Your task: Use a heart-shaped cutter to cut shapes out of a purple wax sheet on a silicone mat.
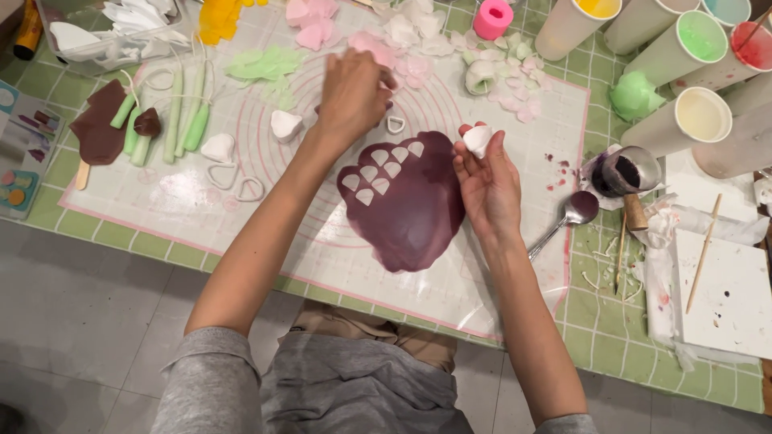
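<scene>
Green-checked tablecloth is carrying a translucent silicone mat (515, 265); centre frame, the soft, tearable rolled-out maroon clay sheet (410, 205) is lying flat. The right hand (486, 181) is pinching a small white heart-shaped cutter (478, 138); the left hand (351, 92) is hovering, fingers curled together, best lifting edges.

The person wears a grey top of soft, plain cloth, with short sleeves that end above the elbows at the lower left and lower right of the frame. The forearms are bare from there down. The grey cloth bunches in loose folds across the lap at the bottom centre, and above it shows a strip of tan or khaki fabric. The left hand (352, 92) and right hand (488, 183) are bare, with no rings, watch or gloves visible.
</scene>
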